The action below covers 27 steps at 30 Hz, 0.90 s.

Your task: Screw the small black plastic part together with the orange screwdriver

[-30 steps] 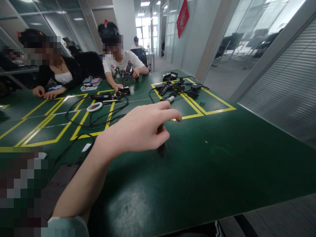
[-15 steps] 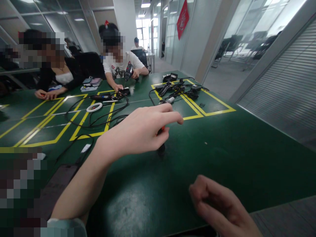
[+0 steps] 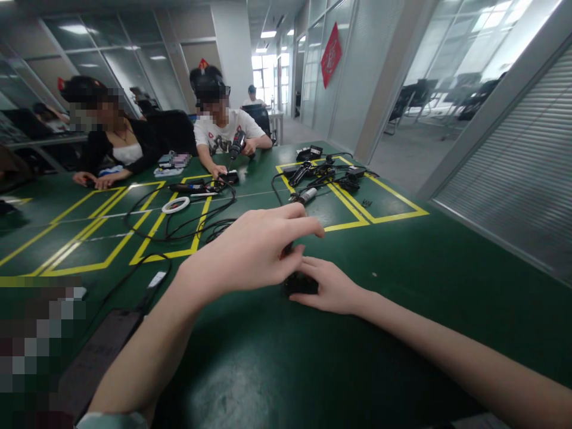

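My left hand (image 3: pixel 263 247) reaches over the green table, fingers curled around the upper part of a black object with a red part (image 3: pixel 302 285). Most of that object is hidden by my hands, so its exact kind does not show. Low on its black bottom end, close to the tabletop, my right hand (image 3: pixel 328 285) is closed, thumb on the near side and fingers on the far side. Just beyond my left hand, a small silver-and-black cylinder (image 3: pixel 307 195) lies among black cables.
Black devices with cables (image 3: pixel 324 170) lie within yellow tape lines. Left of them are a white tape roll (image 3: pixel 176 205), looped black cable (image 3: pixel 201 223) and a phone (image 3: pixel 100 357) on a cord. Across the table, a person holds a power drill (image 3: pixel 236 144); another person sits farther left.
My right hand has moved forward and left from the near table edge and taken hold of the black object's bottom end. My left hand stays on its upper part. The view tilted up slightly.
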Each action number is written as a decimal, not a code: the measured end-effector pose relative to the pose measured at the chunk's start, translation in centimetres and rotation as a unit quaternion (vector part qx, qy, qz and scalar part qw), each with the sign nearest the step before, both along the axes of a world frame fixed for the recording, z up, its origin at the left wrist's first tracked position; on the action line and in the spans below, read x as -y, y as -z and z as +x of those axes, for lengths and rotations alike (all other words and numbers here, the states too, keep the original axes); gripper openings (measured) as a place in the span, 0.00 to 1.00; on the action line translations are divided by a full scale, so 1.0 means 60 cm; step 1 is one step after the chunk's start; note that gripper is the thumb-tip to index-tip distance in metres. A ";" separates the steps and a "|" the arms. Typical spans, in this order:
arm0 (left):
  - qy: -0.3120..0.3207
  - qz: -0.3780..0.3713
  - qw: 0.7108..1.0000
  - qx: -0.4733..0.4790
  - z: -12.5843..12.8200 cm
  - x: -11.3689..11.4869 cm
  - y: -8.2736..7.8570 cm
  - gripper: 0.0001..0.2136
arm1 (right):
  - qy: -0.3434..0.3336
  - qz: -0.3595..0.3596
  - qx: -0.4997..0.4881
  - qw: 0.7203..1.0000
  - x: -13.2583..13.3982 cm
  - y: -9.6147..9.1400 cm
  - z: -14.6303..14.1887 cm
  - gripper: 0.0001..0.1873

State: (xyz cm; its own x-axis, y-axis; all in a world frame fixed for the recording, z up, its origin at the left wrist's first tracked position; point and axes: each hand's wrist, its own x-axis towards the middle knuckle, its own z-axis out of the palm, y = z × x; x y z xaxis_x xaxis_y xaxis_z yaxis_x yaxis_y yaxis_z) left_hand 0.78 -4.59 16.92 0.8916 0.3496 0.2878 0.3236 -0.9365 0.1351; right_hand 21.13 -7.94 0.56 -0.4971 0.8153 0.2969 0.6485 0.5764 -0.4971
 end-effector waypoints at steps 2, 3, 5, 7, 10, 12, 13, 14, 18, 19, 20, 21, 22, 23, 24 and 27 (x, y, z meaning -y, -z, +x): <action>-0.001 -0.006 1.000 -0.004 -0.001 0.001 -0.001 0.16 | -0.008 0.027 0.027 0.999 -0.009 0.003 -0.008 0.15; 0.000 -0.008 1.000 -0.006 -0.001 0.002 -0.002 0.17 | -0.010 0.039 0.037 0.999 -0.010 0.004 -0.010 0.13; 0.006 -0.010 1.000 -0.007 -0.001 0.002 -0.002 0.17 | -0.012 0.061 0.051 0.997 -0.010 0.006 -0.009 0.13; 0.010 -0.010 1.000 -0.003 0.000 0.001 -0.001 0.17 | -0.015 0.074 0.059 0.995 -0.007 0.006 -0.005 0.14; 0.000 -0.003 1.000 0.000 0.001 -0.001 0.003 0.15 | -0.018 0.071 0.061 0.995 -0.004 0.004 -0.001 0.15; -0.010 0.003 1.000 -0.003 0.002 -0.002 0.005 0.14 | -0.019 0.065 0.062 0.996 -0.005 0.003 -0.001 0.14; -0.013 0.004 1.000 -0.005 0.002 -0.002 0.006 0.14 | -0.019 0.065 0.062 0.996 -0.006 0.004 -0.002 0.14; -0.014 0.004 1.000 -0.006 0.002 -0.002 0.006 0.14 | -0.017 0.067 0.061 0.996 -0.007 0.004 -0.002 0.13; -0.004 0.006 1.000 -0.001 0.002 -0.002 0.006 0.15 | -0.008 0.073 0.062 0.995 -0.009 0.006 -0.006 0.11; -0.001 0.007 1.000 0.002 0.002 -0.002 0.006 0.15 | -0.006 0.068 0.066 0.995 -0.009 0.006 -0.007 0.11; 0.001 0.007 1.000 0.004 0.002 -0.002 0.006 0.15 | -0.003 0.061 0.070 0.996 -0.009 0.004 -0.007 0.11; 0.002 0.008 1.000 0.006 0.002 -0.002 0.007 0.14 | -0.001 0.052 0.075 0.996 -0.008 0.003 -0.008 0.11; 0.000 0.009 1.000 0.007 0.002 -0.003 0.007 0.14 | 0.001 0.043 0.081 0.996 -0.008 0.001 -0.008 0.11; -0.003 0.009 1.000 0.008 0.002 -0.003 0.007 0.13 | 0.002 0.034 0.087 0.996 -0.008 -0.001 -0.008 0.11; -0.007 0.011 1.000 0.007 0.003 -0.004 0.008 0.13 | 0.003 0.026 0.095 0.995 -0.008 -0.003 -0.009 0.11; -0.017 0.010 1.000 0.001 0.005 -0.004 0.008 0.12 | 0.000 0.006 0.118 0.993 -0.009 -0.006 -0.009 0.12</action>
